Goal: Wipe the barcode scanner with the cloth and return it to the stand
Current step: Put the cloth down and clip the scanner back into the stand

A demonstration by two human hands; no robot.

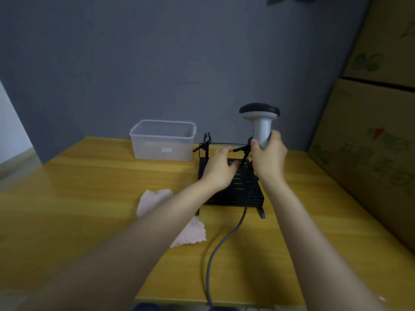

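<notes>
Up in the right grip [268, 158], the barcode scanner [260, 122] is held by its handle, head up, just above the back right side of the black stand [244, 187]. Meanwhile the left grip [221, 166] is spread loose over the stand, nothing held. Grey cable [224, 241] is trailed down across the counter [89, 198]; pink cloth [155, 199] is seen lying beside the stand, under the left forearm.

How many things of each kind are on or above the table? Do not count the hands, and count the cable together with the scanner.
scanner: 1
stand: 1
cloth: 1
clear box: 1
Total: 4
</notes>
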